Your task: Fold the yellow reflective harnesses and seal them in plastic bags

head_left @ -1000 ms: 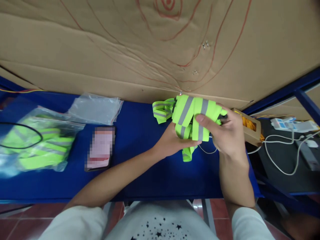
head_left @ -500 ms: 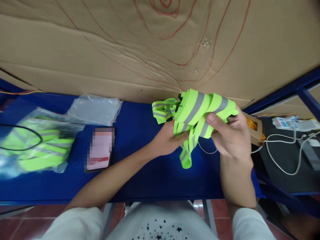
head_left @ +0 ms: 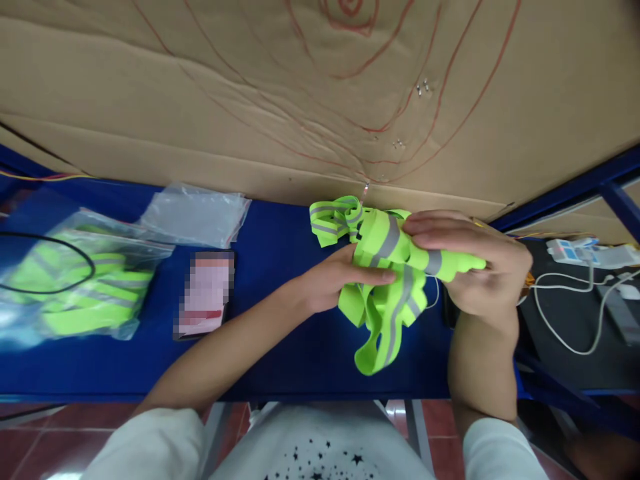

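A bundle of lime-yellow reflective strap (head_left: 384, 240) with a grey stripe is held between my two hands above the blue table. My left hand (head_left: 333, 280) grips its left side, thumb lying across the folds. On the right side, my right hand (head_left: 470, 253) is closed over the top of the strap, fingers bent round it. A loop of the strap hangs below my left thumb, over the table. Just behind the bundle, another coil of the same strap (head_left: 327, 220) shows at the foot of the cardboard.
Clear plastic bags lie at left: a filled bag (head_left: 95, 287) of yellow straps and a flat bag (head_left: 195, 215). A phone (head_left: 205, 293) is beside my left forearm. The cardboard panel (head_left: 225, 100) stands behind the blue table (head_left: 280, 347). White cables (head_left: 555, 347) cross the black surface at right.
My right hand has turned over, its fingers now across the top of the strap. My left thumb now shows on the folds, and the hanging loop is larger and lower.
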Demonstrator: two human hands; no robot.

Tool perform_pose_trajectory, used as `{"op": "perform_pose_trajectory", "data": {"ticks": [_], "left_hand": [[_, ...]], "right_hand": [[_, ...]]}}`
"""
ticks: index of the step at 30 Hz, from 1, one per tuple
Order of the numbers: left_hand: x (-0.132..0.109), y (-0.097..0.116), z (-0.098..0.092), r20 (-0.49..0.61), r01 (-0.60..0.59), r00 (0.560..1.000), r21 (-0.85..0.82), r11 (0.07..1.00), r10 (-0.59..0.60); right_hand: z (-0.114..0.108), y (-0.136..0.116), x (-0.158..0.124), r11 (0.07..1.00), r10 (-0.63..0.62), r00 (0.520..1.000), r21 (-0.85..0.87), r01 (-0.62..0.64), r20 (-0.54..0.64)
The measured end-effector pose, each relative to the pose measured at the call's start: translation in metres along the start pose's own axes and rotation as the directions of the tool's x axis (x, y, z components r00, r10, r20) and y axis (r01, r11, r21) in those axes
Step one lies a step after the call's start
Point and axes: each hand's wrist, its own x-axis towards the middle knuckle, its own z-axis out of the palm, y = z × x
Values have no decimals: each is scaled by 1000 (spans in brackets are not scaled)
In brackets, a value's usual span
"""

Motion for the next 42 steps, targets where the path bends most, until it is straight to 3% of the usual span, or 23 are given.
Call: {"op": "perform_pose_trajectory", "data": {"ticks": [4,8,11,15,17,20,23,27,31,34,37,42], "left_hand": [[-1,-7,5,104,-15,994,-83,996,24],[2,-19,12,-65,-167,983,54,984,171],[2,-16,10,-176,-181,965,100,978,197],[-7,3,0,40,-64,997,63,996,61],[-11,10,-3,96,-70,993,43,997,66],[-11,14,-5,-12,-128,992,7,992,128],[-6,15,-4,-117,-139,982,60,988,145],[-1,14,-6,-170,-104,976,172,980,134],[2,7,-10,-208,-33,975,204,978,77],[5,3,-13,-257,-42,962,181,983,89],[6,5,-16,-189,-49,979,132,990,73],[2,9,-23,-158,-57,984,124,991,76]], "right_hand": [[-5,-4,-1,996,39,995,-84,-32,92],[4,-4,-4,990,87,996,-111,-83,32],[7,0,-6,990,75,995,-127,-67,61],[2,1,-5,983,28,990,-183,-2,137],[-1,-1,-3,975,1,986,-220,36,164],[-7,-3,1,971,43,964,-240,22,262],[-14,0,3,987,137,898,-134,-88,419],[-12,13,3,950,279,928,70,-304,246],[4,22,3,861,506,831,-82,-502,233],[9,19,5,853,522,839,-101,-512,155],[6,15,5,865,497,841,-41,-501,212],[12,22,-2,763,603,782,171,-623,158]]}}
